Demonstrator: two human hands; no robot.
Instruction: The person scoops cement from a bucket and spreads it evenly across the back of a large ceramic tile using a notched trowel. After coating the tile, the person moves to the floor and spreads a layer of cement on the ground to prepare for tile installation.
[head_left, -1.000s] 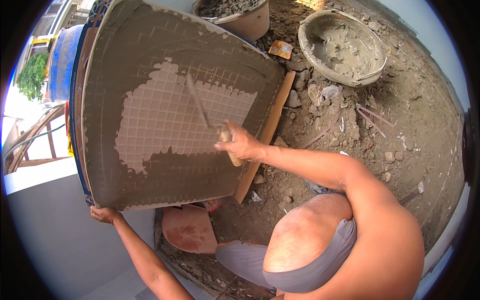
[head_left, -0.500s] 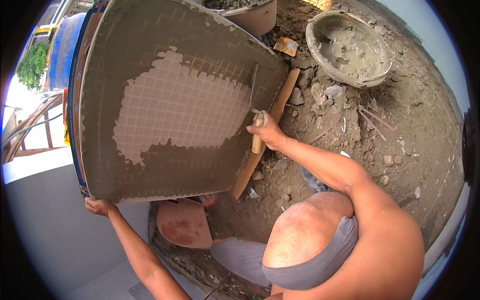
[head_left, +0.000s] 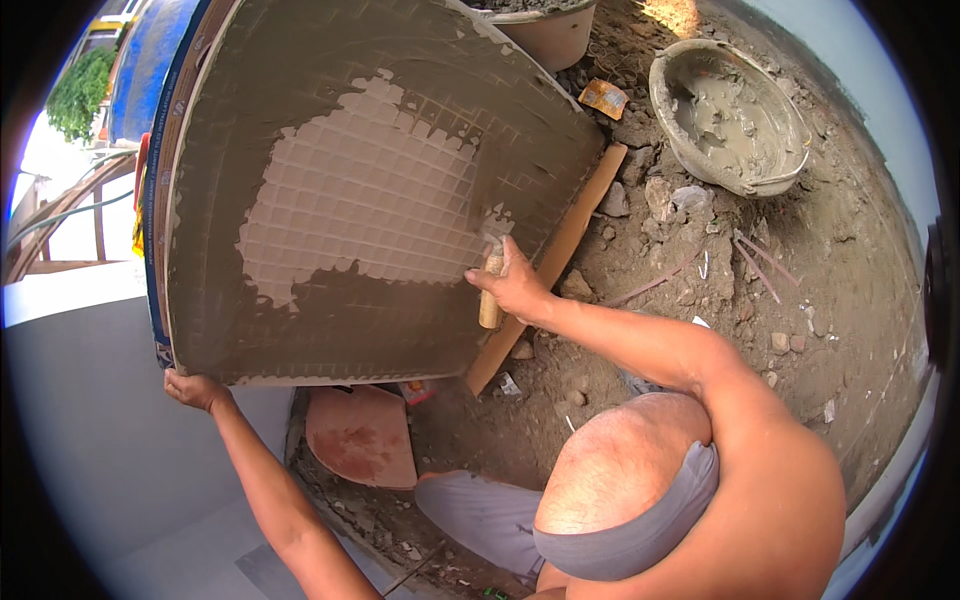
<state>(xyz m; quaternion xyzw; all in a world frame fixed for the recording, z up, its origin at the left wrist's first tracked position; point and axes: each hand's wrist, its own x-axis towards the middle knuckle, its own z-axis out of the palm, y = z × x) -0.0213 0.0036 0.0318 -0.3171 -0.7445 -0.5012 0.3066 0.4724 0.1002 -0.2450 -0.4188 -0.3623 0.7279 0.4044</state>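
A large tile (head_left: 360,190) stands tilted before me, its grid-patterned back facing me. Wet grey mortar (head_left: 300,345) coats most of it, leaving a pale bare patch in the middle. Closed around the tile's lower left corner, my left hand (head_left: 198,390) steadies it; some fingers are hidden behind the edge. My right hand (head_left: 522,287) grips the wooden handle of a trowel (head_left: 490,305) at the right of the bare patch. The trowel's blade, smeared with mortar, lies against the tile and is hard to make out.
A wooden plank (head_left: 575,235) lies along the tile's right edge. Beyond it are a mortar-filled basin (head_left: 680,150), another tub (head_left: 550,35), an orange packet (head_left: 604,98) and stony soil. A cut tile piece (head_left: 360,440) sits below; a blue drum (head_left: 150,70) stands far left.
My right hand has drawn the trowel slightly left and down across the tile. Mortar now covers part of the bare patch's right side. My left hand keeps its hold on the corner.
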